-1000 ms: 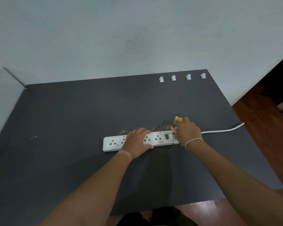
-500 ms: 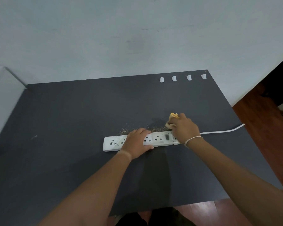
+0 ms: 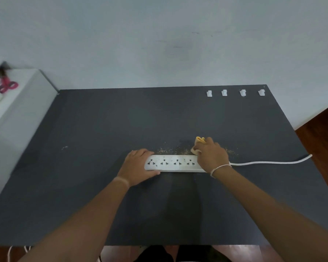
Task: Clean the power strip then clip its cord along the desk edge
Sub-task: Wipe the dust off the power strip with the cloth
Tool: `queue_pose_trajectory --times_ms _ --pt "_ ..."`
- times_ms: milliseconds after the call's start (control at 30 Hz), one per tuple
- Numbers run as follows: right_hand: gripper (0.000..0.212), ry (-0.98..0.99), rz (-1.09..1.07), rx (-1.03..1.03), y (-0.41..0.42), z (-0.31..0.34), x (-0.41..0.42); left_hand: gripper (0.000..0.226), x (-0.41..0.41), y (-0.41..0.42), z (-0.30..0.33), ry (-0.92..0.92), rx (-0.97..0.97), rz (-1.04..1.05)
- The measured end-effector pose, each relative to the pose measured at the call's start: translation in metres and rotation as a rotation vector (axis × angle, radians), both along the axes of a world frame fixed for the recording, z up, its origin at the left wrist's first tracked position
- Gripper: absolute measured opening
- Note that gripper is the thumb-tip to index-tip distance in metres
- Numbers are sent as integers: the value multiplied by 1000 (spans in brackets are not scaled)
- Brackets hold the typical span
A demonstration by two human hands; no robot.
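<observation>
Pale wall backs a dark grey desk (image 3: 102,138) that fills most of the view, with a white cabinet top at the far left holding pink-handled scissors (image 3: 7,86). Near the middle of the desk lies the white power strip (image 3: 173,163), its long side running left to right, four sockets showing between the two hands. Its white cord (image 3: 273,162) leaves the right end and trails loose across the desk to the right edge, nowhere near the four white cable clips (image 3: 235,93) that sit in a row along the far edge.

The left hand (image 3: 138,167) lies over the strip's left end, fingers curled around it to hold it down. The right hand (image 3: 212,157) covers the right end, fingers closed on a folded yellow cloth (image 3: 198,146) pressed at the strip's far side. A band of brownish crumbs (image 3: 174,150) lies on the desk just behind the strip, and a few more to the right of the cloth.

By my reading, cleaning is in hand and not finished: the debris is off the sockets but remains on the desk. Clipping the cord has not begun.
</observation>
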State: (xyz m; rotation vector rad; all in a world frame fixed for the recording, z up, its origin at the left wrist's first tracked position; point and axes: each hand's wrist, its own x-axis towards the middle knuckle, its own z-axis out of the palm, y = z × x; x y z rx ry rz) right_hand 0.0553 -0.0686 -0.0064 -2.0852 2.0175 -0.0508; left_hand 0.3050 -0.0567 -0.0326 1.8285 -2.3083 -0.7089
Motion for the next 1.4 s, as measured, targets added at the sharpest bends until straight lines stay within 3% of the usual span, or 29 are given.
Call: queue_pose_trajectory --times_ms 167,333,533,733,900,1000,1167,1300,1400 --pt "28 -123 226 19 4 -1 55 72 3 4 -5 46 0 9" --pt "23 104 39 19 -8 0 37 70 5 3 -5 129 21 57" --pt "32 -108 213 30 7 -4 90 74 6 6 -9 146 18 52" --pt "29 19 -40 60 -2 -1 56 72 16 11 -9 224 57 77" --pt "27 -188 111 16 7 0 108 72 20 15 -11 324 97 146" --pt "30 -138 132 44 10 -7 122 70 24 12 -8 329 128 133" --pt "30 82 -19 43 0 -3 89 69 26 12 -9 382 139 153" --pt "31 -111 121 36 8 -2 125 65 26 10 -8 394 139 142" --pt "34 -99 136 35 13 -7 137 62 27 9 -8 402 142 122"
